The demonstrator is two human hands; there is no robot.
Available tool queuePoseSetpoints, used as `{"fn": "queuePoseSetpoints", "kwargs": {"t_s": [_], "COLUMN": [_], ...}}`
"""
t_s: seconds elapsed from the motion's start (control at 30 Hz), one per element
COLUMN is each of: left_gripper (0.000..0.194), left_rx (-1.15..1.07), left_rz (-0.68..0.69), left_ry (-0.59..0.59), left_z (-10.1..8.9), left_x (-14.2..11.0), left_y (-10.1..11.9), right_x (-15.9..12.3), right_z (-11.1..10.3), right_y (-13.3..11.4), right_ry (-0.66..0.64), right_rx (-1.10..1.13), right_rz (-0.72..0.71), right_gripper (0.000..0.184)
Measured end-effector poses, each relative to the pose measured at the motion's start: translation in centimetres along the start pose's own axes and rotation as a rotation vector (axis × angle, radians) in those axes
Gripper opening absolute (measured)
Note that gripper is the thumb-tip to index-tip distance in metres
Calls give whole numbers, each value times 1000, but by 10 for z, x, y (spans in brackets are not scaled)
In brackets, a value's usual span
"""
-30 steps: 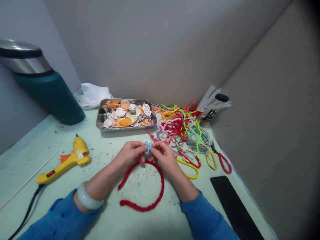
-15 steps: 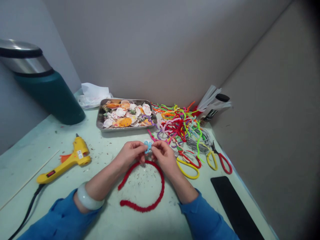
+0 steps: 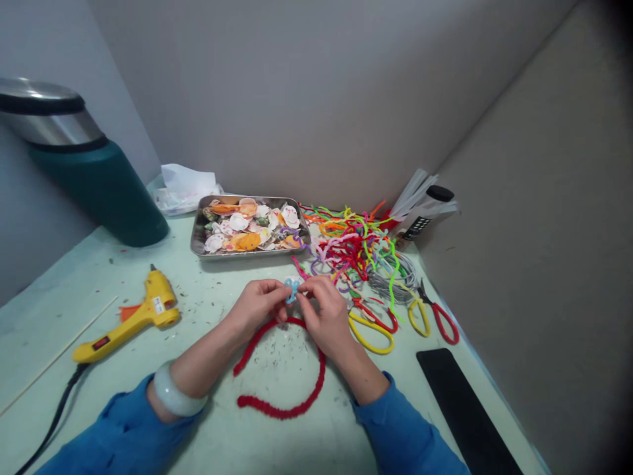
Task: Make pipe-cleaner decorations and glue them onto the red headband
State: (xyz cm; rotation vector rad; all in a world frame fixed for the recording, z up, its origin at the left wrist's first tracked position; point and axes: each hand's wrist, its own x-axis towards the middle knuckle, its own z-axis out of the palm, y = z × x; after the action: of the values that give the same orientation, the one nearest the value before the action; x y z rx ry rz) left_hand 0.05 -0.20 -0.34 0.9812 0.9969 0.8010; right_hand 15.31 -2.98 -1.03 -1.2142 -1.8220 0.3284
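Observation:
A small light-blue looped piece, like a flower bent from pipe cleaner (image 3: 291, 289), is held between both hands. My left hand (image 3: 260, 305) pinches its left side between thumb and fingers. On its right side, the thumb and fingertips of my right hand (image 3: 326, 313) close on it. Just below the hands, a red fuzzy headband-shaped ring (image 3: 281, 414) lies on the table with a gap at its left; the hands hide part of its upper edge.
A metal tray (image 3: 247, 256) of seashells stands behind the hands. Right of it are tangled pipe cleaners (image 3: 356, 251), scissors (image 3: 373, 333) and a black strip (image 3: 465, 409). On the left lie a yellow glue gun (image 3: 133, 323) and a thin stick (image 3: 59, 356); a green bottle (image 3: 99, 185) stands behind.
My right hand has shifted slightly, its thumb and fingers changing position at the blue piece. The left hand stays almost still. Other things lie as before.

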Motion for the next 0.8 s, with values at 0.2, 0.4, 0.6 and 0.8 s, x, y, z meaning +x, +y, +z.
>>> {"fn": "queuePoseSetpoints", "kwargs": {"t_s": [0.2, 0.4, 0.6, 0.8], "left_gripper": [24, 24, 25, 26], "left_rx": [18, 65, 66, 173], "left_rz": [-2, 55, 24, 77], "left_ry": [-27, -73, -64, -35], "left_z": [-2, -7, -4, 0], "left_x": [1, 2, 1, 1], "left_y": [-2, -7, -4, -5], "right_x": [1, 2, 2, 3], "right_z": [-3, -7, -8, -6], "right_y": [2, 7, 9, 8], "right_ry": [-26, -99, -114, -116], "right_rx": [-142, -225, -296, -333], "right_rz": [-62, -165, -205, -217], "right_gripper": [10, 12, 13, 13]}}
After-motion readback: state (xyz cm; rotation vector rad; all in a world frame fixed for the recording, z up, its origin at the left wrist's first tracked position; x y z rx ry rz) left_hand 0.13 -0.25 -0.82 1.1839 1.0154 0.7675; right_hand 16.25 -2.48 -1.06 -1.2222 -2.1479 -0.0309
